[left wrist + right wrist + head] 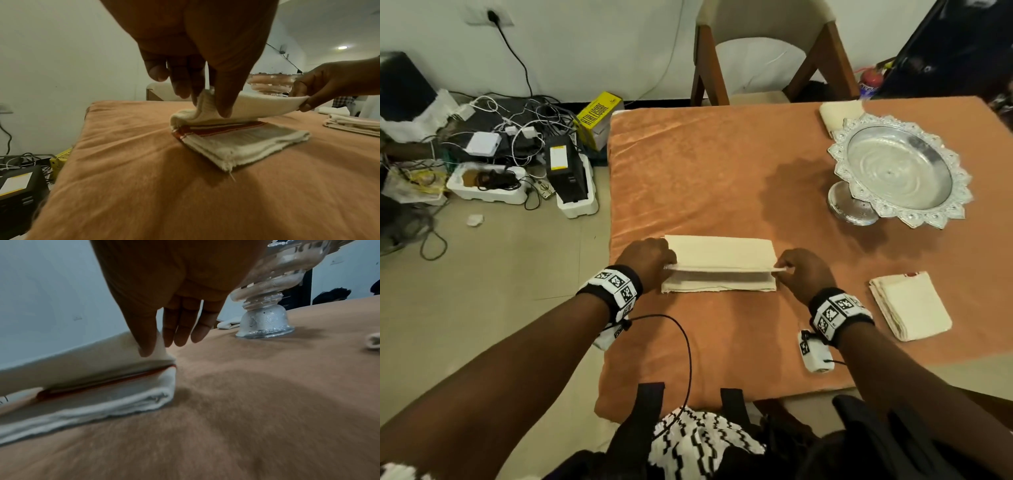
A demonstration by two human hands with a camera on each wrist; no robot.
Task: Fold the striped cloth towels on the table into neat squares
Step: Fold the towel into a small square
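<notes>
My left hand [650, 262] and right hand [803, 270] each pinch an end of the towel's [719, 253] raised top layer; its lower layers lie on the orange table cover [722, 171], left of a folded towel [911, 305], near the silver stand [899, 171].

The yellow box [599, 118] on the floor, beside the desk's far left corner, reads "ATHLEISURE" in black letters. No other text is legible.

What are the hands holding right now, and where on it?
Both hold the striped towel: the left hand pinches the lifted top layer's left corner, the right hand its right corner.
</notes>
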